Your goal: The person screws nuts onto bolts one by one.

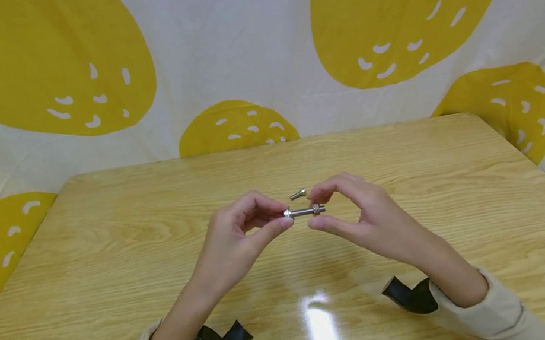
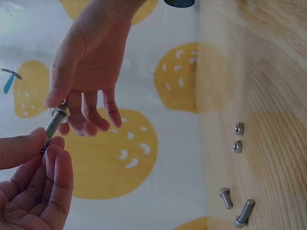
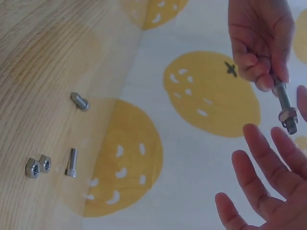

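A long silver bolt [image 1: 303, 212] lies level between the hands, its head pinched by the thumb and fingertips of my left hand [image 1: 241, 238]. Around its threaded far end sits a hex nut [image 1: 316, 209], with the bolt tip showing beyond it. My right hand [image 1: 374, 216] holds its thumb and index finger apart on either side of the nut. In the right wrist view, the right hand's fingers [image 3: 261, 177] are spread below the nut [image 3: 288, 115], with a gap between. The left wrist view shows the bolt shank [image 2: 53, 128] rising from the left fingertips.
On the wooden table [image 1: 150, 214], the left wrist view shows two loose nuts [image 2: 239, 128] [image 2: 238, 146], a shorter bolt [image 2: 226, 197] and another bolt [image 2: 245, 213]. One loose bolt [image 1: 298, 194] appears just beyond the hands in the head view. A fruit-patterned cloth [image 1: 231, 50] hangs behind.
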